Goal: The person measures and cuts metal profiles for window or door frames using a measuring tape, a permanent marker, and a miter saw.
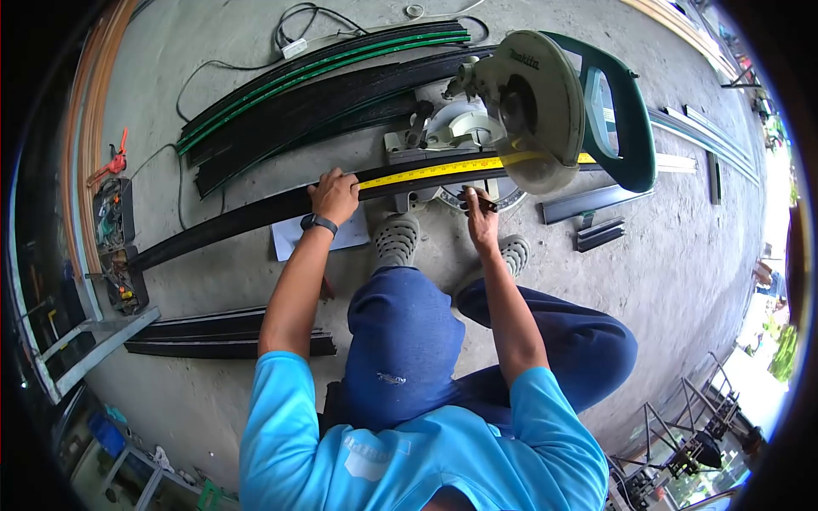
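A long black profile (pixel 256 213) lies across the miter saw (pixel 464 128), running from the lower left to the right. Along its top stretches a yellow tape measure blade (pixel 426 172), passing behind the saw's blade guard. My left hand (pixel 334 196) is closed over the profile at the near end of the visible tape, pressing both together. In front of the saw base, my right hand (pixel 482 223) is closed around a small dark pen-like tool (pixel 484 204), just below the profile. Its exact kind I cannot make out. The saw head with its green handle (pixel 626 128) is raised.
More black profiles (pixel 298 119) lie on the floor behind, with others (pixel 230 334) at left. A white sheet (pixel 341 238) is under my left arm. Short offcuts (pixel 600 234) sit at right. A toolbox (pixel 115 217), a power strip (pixel 294 48) and cables are around.
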`<state>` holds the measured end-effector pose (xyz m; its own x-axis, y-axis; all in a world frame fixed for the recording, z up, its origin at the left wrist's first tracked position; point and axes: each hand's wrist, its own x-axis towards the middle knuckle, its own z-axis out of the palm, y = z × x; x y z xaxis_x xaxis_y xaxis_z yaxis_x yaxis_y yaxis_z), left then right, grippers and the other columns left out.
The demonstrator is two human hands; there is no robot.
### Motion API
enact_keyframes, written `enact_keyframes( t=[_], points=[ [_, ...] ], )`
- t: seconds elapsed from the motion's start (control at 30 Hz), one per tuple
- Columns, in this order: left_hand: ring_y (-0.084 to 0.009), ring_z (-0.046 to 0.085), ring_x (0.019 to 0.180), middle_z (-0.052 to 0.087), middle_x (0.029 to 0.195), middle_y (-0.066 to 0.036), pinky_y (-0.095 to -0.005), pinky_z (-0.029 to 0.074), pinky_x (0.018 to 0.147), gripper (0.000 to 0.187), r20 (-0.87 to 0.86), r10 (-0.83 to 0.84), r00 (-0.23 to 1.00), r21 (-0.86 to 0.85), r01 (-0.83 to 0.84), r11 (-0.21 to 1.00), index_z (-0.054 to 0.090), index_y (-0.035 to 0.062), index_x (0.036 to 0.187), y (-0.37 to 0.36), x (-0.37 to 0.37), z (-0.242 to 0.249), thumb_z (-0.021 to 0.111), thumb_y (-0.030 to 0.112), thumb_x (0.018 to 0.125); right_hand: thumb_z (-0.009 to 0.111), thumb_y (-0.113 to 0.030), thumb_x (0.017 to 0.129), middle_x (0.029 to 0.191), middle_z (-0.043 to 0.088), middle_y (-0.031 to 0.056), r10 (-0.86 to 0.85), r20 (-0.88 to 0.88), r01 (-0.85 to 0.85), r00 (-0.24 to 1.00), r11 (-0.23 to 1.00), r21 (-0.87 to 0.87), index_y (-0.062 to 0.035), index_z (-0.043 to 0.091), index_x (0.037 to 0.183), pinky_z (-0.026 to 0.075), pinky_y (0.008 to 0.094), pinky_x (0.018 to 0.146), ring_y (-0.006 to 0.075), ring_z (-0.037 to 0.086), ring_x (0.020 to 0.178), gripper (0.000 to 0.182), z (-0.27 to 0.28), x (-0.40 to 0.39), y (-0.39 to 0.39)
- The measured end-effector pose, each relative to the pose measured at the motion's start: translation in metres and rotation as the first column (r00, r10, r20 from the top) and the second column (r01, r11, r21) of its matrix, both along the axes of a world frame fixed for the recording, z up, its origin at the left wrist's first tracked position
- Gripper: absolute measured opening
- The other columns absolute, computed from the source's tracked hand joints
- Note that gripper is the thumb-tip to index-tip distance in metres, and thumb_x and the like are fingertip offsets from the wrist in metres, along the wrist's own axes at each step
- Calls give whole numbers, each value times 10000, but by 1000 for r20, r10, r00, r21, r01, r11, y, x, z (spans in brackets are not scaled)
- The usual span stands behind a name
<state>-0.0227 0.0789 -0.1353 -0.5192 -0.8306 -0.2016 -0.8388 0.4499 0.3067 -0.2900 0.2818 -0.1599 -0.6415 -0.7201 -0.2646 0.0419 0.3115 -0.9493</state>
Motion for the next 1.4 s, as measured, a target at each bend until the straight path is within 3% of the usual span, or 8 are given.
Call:
enact_keyframes(
  t=[0.27,0.47,0.53,0.63,0.77,0.97,1.07,1.4],
  points=[
    [-320,584,1215,634,1191,-69,-681,432,989,166,28,5,1000,154,-9,988,772,173,1058,-11,-7,-1,673,263,959,649,-252,1037,1017,750,148,55,-243,-52,968,998,20,-30,684,1196,546,334,883,209,723,964,275,10,8,-5],
    [-321,598,1199,641,1155,-72,-643,468,935,182,41,3,999,113,-8,994,777,181,1027,-10,-8,-3,660,283,933,648,-241,1025,1006,729,195,95,-286,-85,954,995,48,-47,700,1142,549,396,867,327,720,937,233,-3,-1,-11],
    [-327,597,1199,639,1145,-73,-645,471,927,186,25,-3,1000,117,0,993,777,182,1026,-12,-7,-5,657,286,930,634,-232,1029,1022,719,204,166,-460,-159,872,986,55,-64,701,1151,538,449,867,387,681,959,218,8,1,-17],
    [-337,598,1187,634,1130,-75,-646,475,911,174,40,-5,999,110,0,994,773,185,1012,-11,-6,-6,657,284,927,627,-219,1018,1066,717,158,288,-518,-285,806,955,88,-93,695,1190,497,469,945,379,643,1078,224,15,10,-24],
    [-335,603,1172,632,1122,-75,-642,474,901,152,40,2,999,120,-7,993,770,188,994,-10,-9,-5,673,281,924,625,-185,994,1086,701,148,414,-614,-443,672,889,114,-107,678,1210,481,504,891,369,626,1083,235,12,19,-30],
    [-333,606,1179,640,1135,-73,-650,470,927,149,40,10,999,152,-16,988,773,189,1000,-10,-9,-4,692,288,923,629,-174,1004,1102,705,152,480,-646,-506,593,846,165,-88,646,1255,478,480,936,373,631,1082,266,22,40,-37],
    [-339,606,1194,646,1155,-76,-661,469,933,160,83,-17,996,188,1,982,779,193,1019,-13,-10,-2,694,288,924,603,-308,1017,1141,668,165,516,-627,-537,584,825,178,-87,625,1242,466,506,943,383,601,1112,315,24,43,-39],
    [-352,606,1207,654,1199,-87,-667,476,925,199,118,-47,992,205,22,979,780,190,1062,-14,-10,-8,656,282,936,629,-278,992,1149,632,193,436,-570,-472,696,877,93,-56,573,1218,451,515,948,417,573,1113,322,3,42,-39]
  ],
)
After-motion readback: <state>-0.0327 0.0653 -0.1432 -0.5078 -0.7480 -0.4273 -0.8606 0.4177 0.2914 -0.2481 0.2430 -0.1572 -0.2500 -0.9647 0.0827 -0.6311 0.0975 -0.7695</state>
